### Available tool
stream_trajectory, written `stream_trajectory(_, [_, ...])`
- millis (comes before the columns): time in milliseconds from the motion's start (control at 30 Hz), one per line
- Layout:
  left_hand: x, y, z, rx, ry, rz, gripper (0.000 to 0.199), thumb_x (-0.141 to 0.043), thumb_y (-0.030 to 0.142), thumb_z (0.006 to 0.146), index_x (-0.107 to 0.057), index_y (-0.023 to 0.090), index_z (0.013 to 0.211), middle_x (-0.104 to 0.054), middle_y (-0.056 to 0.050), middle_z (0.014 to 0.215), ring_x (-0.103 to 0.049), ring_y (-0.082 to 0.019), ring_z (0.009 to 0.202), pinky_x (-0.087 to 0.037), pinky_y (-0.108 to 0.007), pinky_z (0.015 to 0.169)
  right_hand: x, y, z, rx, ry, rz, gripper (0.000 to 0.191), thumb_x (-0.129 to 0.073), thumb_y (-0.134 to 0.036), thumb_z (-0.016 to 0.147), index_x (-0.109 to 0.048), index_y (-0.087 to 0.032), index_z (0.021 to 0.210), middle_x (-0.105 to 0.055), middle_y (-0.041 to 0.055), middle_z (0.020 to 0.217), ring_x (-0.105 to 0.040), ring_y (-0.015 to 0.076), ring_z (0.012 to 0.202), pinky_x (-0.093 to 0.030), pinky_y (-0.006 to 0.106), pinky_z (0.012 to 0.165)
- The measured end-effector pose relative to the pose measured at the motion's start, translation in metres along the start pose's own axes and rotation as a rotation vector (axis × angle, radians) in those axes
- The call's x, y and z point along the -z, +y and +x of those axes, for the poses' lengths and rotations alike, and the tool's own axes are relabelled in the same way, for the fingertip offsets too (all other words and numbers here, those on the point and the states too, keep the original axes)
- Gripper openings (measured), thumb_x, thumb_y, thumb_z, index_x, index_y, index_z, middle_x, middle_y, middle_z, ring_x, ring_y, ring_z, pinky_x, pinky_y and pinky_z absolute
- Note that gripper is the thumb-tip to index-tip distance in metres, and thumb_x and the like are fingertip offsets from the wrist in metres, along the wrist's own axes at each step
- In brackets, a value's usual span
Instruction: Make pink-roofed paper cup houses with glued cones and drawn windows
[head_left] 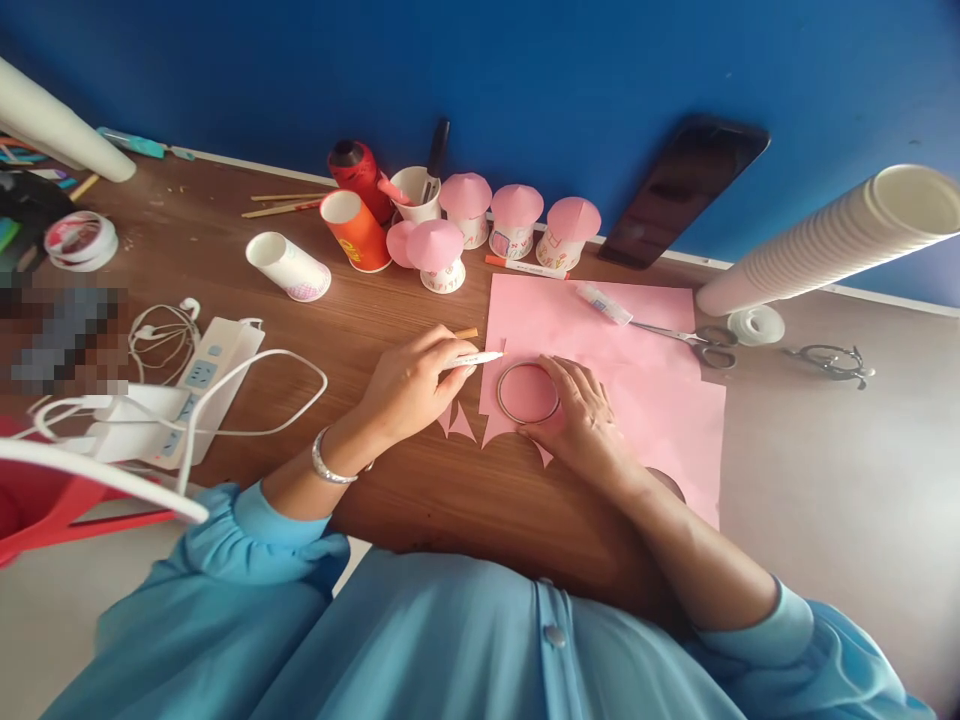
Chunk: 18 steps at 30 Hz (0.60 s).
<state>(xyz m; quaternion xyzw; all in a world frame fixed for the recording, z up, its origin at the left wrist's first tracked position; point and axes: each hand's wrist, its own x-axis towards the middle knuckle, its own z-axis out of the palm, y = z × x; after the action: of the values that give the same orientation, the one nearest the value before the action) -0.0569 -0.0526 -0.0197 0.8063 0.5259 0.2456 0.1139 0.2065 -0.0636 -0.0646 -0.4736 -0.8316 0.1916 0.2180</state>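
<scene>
My left hand (pixel 416 385) is closed around a slim white marker (pixel 474 360), its orange tip near the left edge of a pink paper sheet (pixel 637 365). On that sheet lies a thin round ring (pixel 501 405), with pink paper showing through its middle. The thumb and fingers of my right hand (pixel 581 420) grip the ring's right side and press it against the paper. Curved cuts run along the sheet's lower left edge. Small pointed pink scraps (pixel 461 425) lie on the wood just below my left hand.
Behind the sheet stand paper cups with pink cone tops (pixel 517 205), an orange cup (pixel 352 230) and a white cup (pixel 289 265). Scissors (pixel 709 345), a glue stick (pixel 604 303) and stacked cups (pixel 825 245) are right. A power strip (pixel 202 390) with cables lies left.
</scene>
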Motion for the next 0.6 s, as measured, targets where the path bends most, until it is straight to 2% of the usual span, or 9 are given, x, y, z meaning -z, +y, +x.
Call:
stream_trajectory(167, [-0.013, -0.005, 0.029, -0.018, 0.039, -0.022, 0.019, -0.057, 0.026, 0.103, -0.073, 0.021, 0.113, -0.074, -0.005, 0.098, -0.071, -0.018, 0.09, -0.055, -0.029, 0.08, -0.004, 0.002, -0.002, 0.008, 0.02, 0.02, 0.088, -0.083, -0.032, 0.081, -0.04, -0.021, 0.157, -0.054, 0.0196, 0.153, -0.05, 0.0401, 0.14, -0.046, 0.061, 0.115])
stream_trajectory(300, [-0.025, -0.006, 0.049, 0.078, 0.052, -0.254, 0.015, -0.055, 0.021, 0.102, -0.066, 0.018, 0.111, -0.074, -0.006, 0.104, -0.07, -0.018, 0.095, -0.056, -0.03, 0.086, -0.004, 0.002, -0.003, 0.018, 0.023, 0.052, 0.085, -0.083, -0.03, 0.081, -0.041, -0.023, 0.155, -0.051, 0.0195, 0.154, -0.048, 0.0393, 0.141, -0.047, 0.063, 0.114])
stream_trajectory(367, [-0.028, -0.004, 0.054, 0.118, 0.047, -0.376, 0.013, -0.054, 0.025, 0.103, -0.064, 0.018, 0.108, -0.074, -0.006, 0.102, -0.07, -0.016, 0.091, -0.056, -0.029, 0.085, -0.002, 0.001, -0.002, 0.02, 0.036, 0.08, 0.08, -0.08, -0.027, 0.083, -0.043, -0.022, 0.154, -0.052, 0.0196, 0.153, -0.048, 0.0381, 0.141, -0.048, 0.063, 0.114])
stream_trajectory(467, [-0.028, -0.001, 0.048, 0.178, 0.03, -0.436, 0.015, -0.052, 0.03, 0.105, -0.062, 0.019, 0.107, -0.072, -0.003, 0.091, -0.067, -0.014, 0.078, -0.056, -0.028, 0.077, 0.002, 0.001, 0.0, 0.019, 0.035, 0.113, 0.068, -0.075, -0.025, 0.088, -0.048, -0.022, 0.15, -0.054, 0.0183, 0.152, -0.047, 0.0365, 0.142, -0.048, 0.063, 0.115])
stream_trajectory(600, [-0.022, -0.001, 0.024, 0.247, 0.031, -0.263, 0.014, -0.053, 0.029, 0.103, -0.062, 0.018, 0.101, -0.076, -0.005, 0.091, -0.07, -0.016, 0.078, -0.054, -0.028, 0.074, 0.007, 0.0, 0.002, 0.011, 0.008, 0.132, 0.056, -0.068, -0.021, 0.091, -0.053, -0.023, 0.145, -0.057, 0.0152, 0.149, -0.048, 0.0364, 0.14, -0.049, 0.064, 0.113])
